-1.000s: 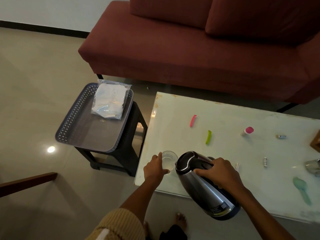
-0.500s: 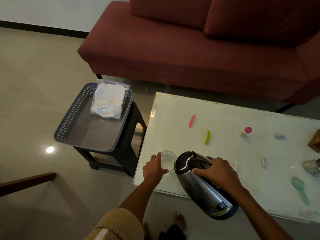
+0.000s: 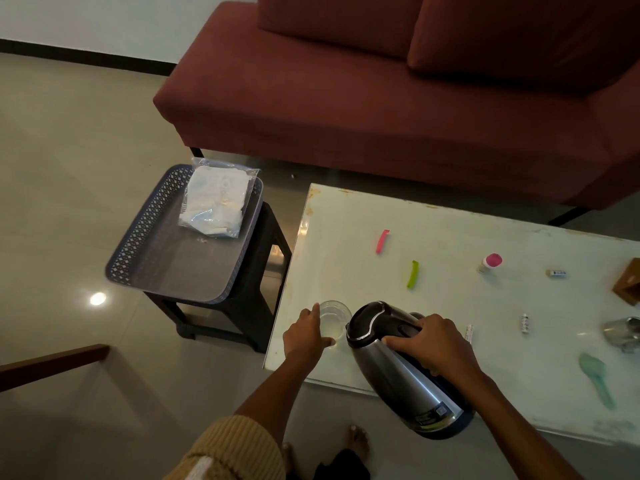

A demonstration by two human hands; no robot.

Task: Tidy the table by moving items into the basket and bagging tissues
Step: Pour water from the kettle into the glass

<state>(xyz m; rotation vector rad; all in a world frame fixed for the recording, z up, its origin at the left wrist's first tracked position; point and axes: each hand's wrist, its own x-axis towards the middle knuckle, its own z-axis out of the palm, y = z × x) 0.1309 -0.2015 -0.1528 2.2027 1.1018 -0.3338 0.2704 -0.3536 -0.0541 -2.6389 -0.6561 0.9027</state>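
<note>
The left hand (image 3: 304, 336) holds a clear glass (image 3: 334, 318) that stands on the worktop (image 3: 346, 220), near its corner at 7 o'clock. The fingers are curled round the side of the glass, with the thumb on the near side. The right hand (image 3: 429, 344) grips the black handle of a steel kettle (image 3: 398, 362), with the fingers wrapped close together over it. The kettle is tilted. Its black lid points to the glass at 10 o'clock and its base hangs past the near edge of the worktop. I cannot tell if the spout touches the rim of the glass.

The basket (image 3: 138, 251) stands on a black stool (image 3: 256, 271) at 9 o'clock from the worktop. At its far end lies a clear bag of tissues (image 3: 216, 202). At 12 o'clock from the kettle lie 1 pink clip (image 3: 382, 241) and 1 green clip (image 3: 412, 274). At 2 o'clock stands a small bottle (image 3: 490, 263) with a pink cap. At 3 o'clock are a metal cup (image 3: 623, 332) and a green spoon (image 3: 597, 379).
</note>
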